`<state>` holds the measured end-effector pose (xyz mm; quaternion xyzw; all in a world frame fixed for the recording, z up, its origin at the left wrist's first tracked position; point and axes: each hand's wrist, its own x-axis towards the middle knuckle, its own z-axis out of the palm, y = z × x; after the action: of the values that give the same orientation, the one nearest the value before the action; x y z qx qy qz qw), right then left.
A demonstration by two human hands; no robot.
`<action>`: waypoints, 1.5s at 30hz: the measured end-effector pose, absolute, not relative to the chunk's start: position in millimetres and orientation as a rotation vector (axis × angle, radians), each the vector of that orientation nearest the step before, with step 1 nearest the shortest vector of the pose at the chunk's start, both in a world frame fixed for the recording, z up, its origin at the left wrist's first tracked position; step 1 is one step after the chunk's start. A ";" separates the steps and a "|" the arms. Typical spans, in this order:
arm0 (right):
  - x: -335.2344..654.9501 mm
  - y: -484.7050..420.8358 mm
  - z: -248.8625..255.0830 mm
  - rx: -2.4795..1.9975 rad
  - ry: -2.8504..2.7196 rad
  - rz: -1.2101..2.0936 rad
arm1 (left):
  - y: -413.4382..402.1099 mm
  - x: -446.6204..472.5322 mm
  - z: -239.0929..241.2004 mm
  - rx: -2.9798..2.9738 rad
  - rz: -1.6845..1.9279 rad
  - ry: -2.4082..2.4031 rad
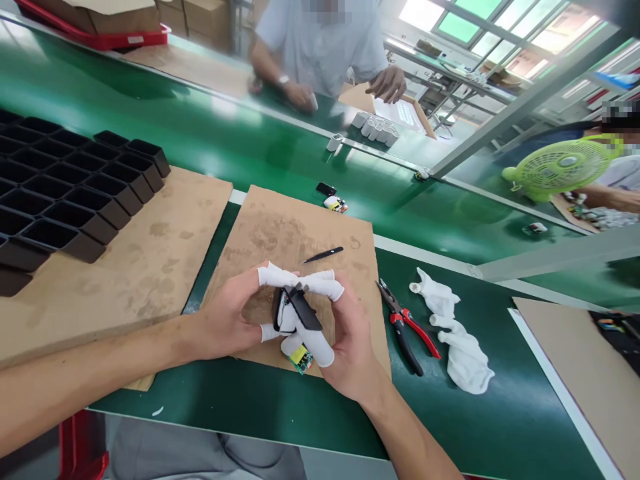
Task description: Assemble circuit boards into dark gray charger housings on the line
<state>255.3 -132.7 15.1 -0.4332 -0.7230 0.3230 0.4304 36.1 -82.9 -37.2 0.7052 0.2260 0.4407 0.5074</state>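
Over the cardboard sheet (260, 233), my two hands meet around a small black plastic housing. My left hand (225, 317), its fingertips in white finger cots, is closed on the black case (278, 311), which has something white inside. My right hand (353, 340), with white cots too, pinches a flat black cover piece (306, 311) tilted against that case; small grey metal bits show at its upper end. Fingers hide part of both pieces. Just below them, a small circuit board (299, 357) with yellow tape and a white wrap lies on the cardboard.
Black tweezers (323, 254) lie beyond my hands. Red-and-black pliers (405, 327) and crumpled white cloth pieces (465, 353) are at right. Black trays (65, 187) fill the left. Another board (335, 203) sits on the green belt (220, 133). Across it, a co-worker handles white casings (375, 129) near a green fan (565, 163).
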 end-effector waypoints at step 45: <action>246.5 -133.3 3.4 -1.228 -1.524 0.869 | -81.0 41.7 -38.5 1.794 1.191 0.588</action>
<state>246.5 -133.3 3.4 -0.5031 -0.6245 0.3563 0.4796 41.7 -81.0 -38.5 0.7220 0.2365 0.4792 0.4394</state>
